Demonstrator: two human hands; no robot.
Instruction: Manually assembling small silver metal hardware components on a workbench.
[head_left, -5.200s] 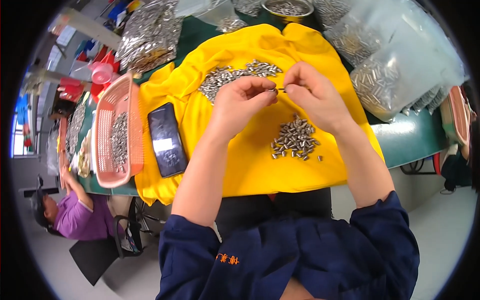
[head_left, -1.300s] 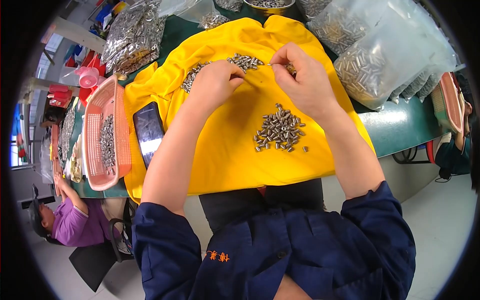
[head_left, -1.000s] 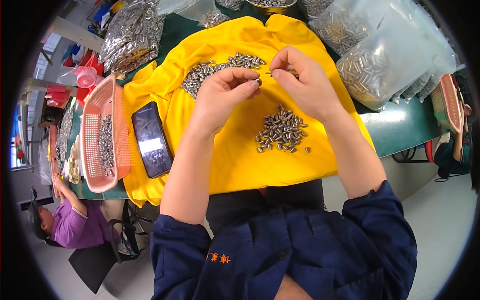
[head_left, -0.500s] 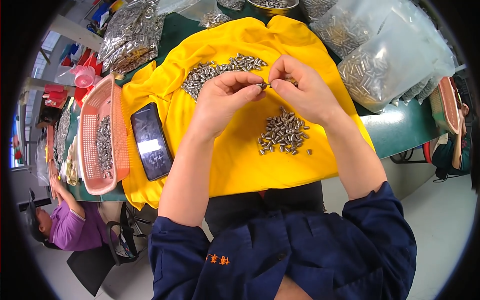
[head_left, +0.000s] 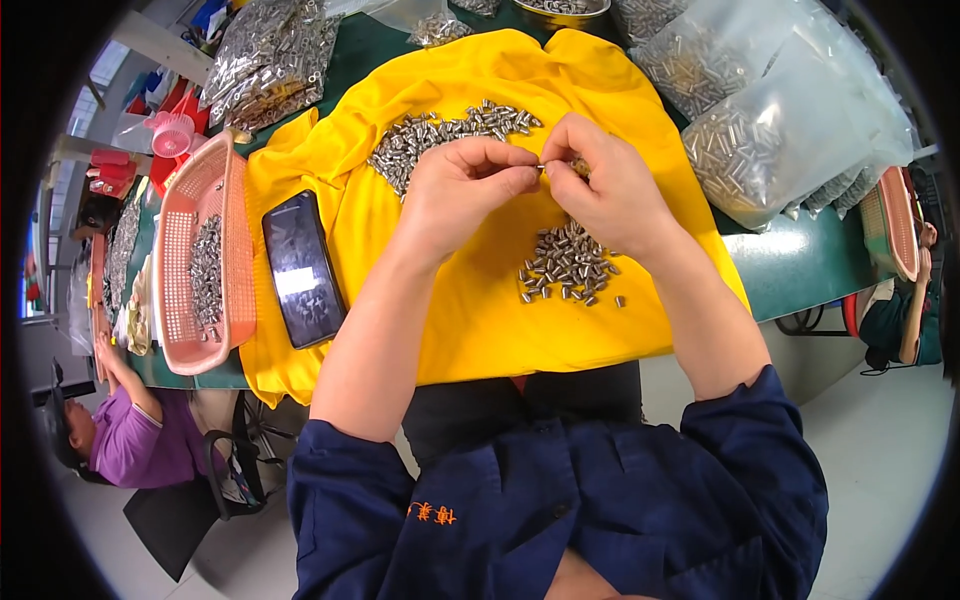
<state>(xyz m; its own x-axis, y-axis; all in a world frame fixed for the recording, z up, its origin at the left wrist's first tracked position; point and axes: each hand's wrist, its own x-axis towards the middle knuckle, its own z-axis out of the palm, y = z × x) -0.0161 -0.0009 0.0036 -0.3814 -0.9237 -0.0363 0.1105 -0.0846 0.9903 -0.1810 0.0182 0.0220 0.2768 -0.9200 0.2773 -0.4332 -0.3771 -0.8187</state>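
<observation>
My left hand [head_left: 462, 195] and my right hand [head_left: 608, 190] meet fingertip to fingertip above a yellow cloth [head_left: 470, 335]. Between thumb and forefinger, my left hand pinches a small metal piece [head_left: 542, 167], mostly covered by the fingers. My right hand is closed in a pinch against it; a yellowish thing [head_left: 580, 168] shows inside its curled fingers, its kind unclear. Beyond my left hand spreads a large heap of small silvery metal cylinders [head_left: 400, 150]. A smaller pile of similar cylinders [head_left: 565, 262] lies below my right hand, nearer to me.
On the left are a dark phone [head_left: 303, 268] and a pink plastic basket [head_left: 245, 250] with metal parts. Clear bags of metal parts [head_left: 735, 150] stand at right; another bag [head_left: 270, 65] lies far left. A metal bowl [head_left: 565, 18] sits at the back. Co-workers sit at both sides.
My fingertips have drawn closer together, hiding the thin pin and more of the metal piece that showed between them before. The whole view has shifted slightly.
</observation>
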